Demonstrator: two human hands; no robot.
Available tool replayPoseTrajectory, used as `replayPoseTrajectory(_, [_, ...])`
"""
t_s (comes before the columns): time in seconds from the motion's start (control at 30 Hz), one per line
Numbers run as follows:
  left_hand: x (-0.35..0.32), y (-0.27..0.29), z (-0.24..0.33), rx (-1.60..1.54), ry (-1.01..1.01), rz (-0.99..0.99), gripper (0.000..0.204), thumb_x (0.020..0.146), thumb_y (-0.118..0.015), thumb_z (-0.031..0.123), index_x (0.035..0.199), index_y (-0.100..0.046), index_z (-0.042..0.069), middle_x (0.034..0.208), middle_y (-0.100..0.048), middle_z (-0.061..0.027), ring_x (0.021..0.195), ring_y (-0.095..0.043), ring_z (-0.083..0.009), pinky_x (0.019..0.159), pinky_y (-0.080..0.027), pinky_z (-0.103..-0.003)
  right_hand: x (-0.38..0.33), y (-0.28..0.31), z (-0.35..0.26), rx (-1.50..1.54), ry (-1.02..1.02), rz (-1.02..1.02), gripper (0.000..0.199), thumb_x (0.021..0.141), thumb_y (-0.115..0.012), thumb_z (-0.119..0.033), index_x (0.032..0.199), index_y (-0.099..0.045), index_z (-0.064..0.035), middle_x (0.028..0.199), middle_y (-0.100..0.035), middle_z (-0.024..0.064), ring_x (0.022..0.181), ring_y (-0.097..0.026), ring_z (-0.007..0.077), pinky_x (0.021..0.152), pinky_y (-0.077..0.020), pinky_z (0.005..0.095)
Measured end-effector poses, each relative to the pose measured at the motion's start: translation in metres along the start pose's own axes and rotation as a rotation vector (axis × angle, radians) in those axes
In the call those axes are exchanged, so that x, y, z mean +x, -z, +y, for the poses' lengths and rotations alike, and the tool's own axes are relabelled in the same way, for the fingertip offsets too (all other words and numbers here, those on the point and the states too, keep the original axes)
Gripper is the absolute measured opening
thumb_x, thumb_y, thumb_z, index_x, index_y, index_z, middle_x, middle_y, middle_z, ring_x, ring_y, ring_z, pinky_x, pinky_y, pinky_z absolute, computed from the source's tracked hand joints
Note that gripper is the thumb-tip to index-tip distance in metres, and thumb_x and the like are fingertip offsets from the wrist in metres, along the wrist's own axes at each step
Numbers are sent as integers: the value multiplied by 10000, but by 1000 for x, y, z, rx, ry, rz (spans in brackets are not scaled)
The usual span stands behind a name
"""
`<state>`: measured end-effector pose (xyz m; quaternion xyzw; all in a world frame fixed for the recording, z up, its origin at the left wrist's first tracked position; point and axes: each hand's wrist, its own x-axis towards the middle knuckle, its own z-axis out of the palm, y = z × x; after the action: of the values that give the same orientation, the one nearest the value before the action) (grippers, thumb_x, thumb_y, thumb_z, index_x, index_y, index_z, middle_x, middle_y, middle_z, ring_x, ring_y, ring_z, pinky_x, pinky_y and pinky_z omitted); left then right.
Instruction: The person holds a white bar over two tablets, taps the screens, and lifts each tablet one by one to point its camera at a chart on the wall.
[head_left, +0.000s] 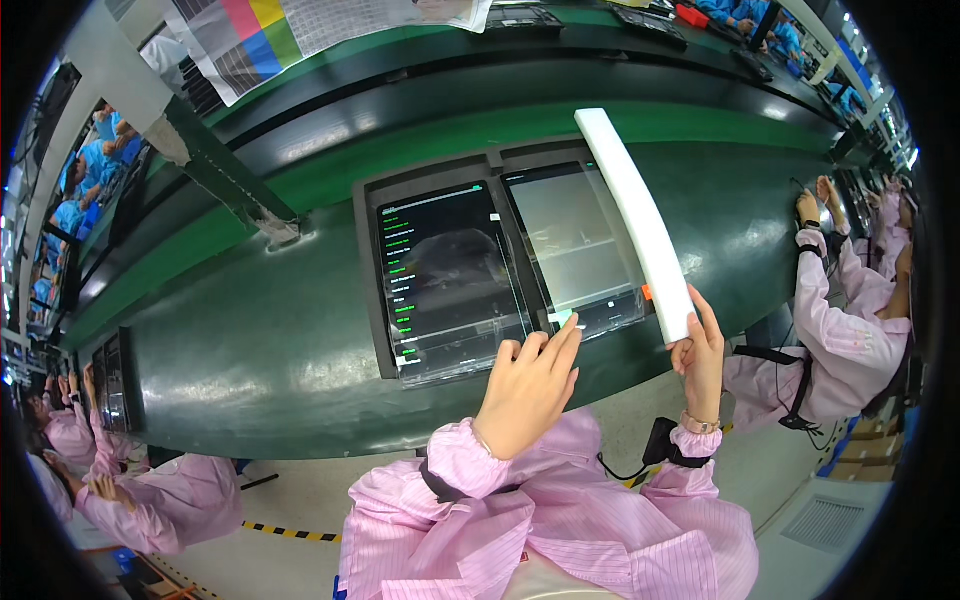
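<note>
Two tablets lie side by side in a dark grey tray in front of me. The left tablet shows a black screen with a column of green and white text lines. On the right tablet the screen is greyish, with a pale patch near its bottom edge. My left hand is over that bottom edge, its index fingertip at the pale patch, the other fingers partly bent and holding nothing. Between thumb and fingers, my right hand grips the near end of a long white bar, which slants along the right tablet's right side.
The tray rests on a green worktop. A green and white post rises at the left. Beyond runs a dark conveyor, with a printed colour sheet above it. Co-workers in pink sit at the right and left.
</note>
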<state>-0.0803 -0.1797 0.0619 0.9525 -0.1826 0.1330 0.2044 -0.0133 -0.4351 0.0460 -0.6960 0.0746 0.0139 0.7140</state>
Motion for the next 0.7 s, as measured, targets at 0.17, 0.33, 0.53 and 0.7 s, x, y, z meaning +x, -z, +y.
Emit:
replayPoseTrajectory(0.17, [2, -7, -2, 24, 15, -32, 494, 831, -644, 216, 1258, -525, -1, 1387, -499, -68, 946, -503, -184, 766, -375, -317, 2, 2, 0, 4, 2, 0, 417, 998, -474, -212, 1378, -465, -41, 613, -599, 83, 361, -430, 40, 341, -301, 166])
replayPoseTrajectory(0.33, [4, -1, -1, -20, 44, -28, 506, 833, -653, 216, 1271, -512, 4, 1376, -508, -65, 966, -514, -198, 796, -382, -328, 2, -4, -2, 34, 31, 20, 404, 1000, -464, -207, 1365, -471, -33, 661, -615, 84, 400, -466, 48, 348, -309, 164])
replayPoseTrajectory(0.53, [-1, 13, -6, -225, 159, 7, 601, 864, -649, 230, 1355, -405, -16, 1340, -522, -99, 976, -527, -230, 828, -386, -342, -17, -50, -11, 66, 48, -185, 479, 993, -490, -273, 1412, -397, -61, 800, -640, 83, 491, -528, 75, 407, -365, 176])
replayPoseTrajectory(0.7, [-18, 23, -19, -666, 404, 191, 744, 887, -631, 177, 1421, -187, -92, 1215, -554, -193, 935, -602, -269, 838, -437, -384, -48, -117, 1, 71, -63, -574, 589, 964, -535, -166, 1483, -266, -88, 832, -628, 55, 530, -553, 80, 470, -423, 202])
